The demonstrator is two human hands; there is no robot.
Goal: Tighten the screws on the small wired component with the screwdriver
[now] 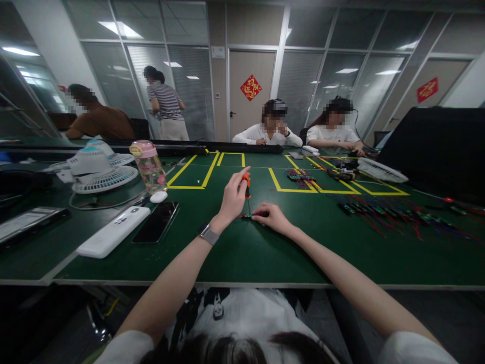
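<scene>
Left hand (233, 197) up front in the head view, fingers stretched long, thumb and fingers about the orange-and-black handle of a screwdriver (247, 187)! Its thin shaft stands nearly upright, tip down at a small green circuit board (248, 216), low on the tabletop (227, 260) between the hands, red wire trailing left. Right hand (272, 217) pinches narrow at the board's right end. Now the writing: gold characters on a red paper diamond (251, 88) on the door, too soft to read surely; dark marks on the glossy white case (115, 231), illegible. Textures next: smooth green surface, flat yellow tape (185, 187), clear rounded bottle (151, 169) with pink lid, ribbed white fan (104, 180).
</scene>
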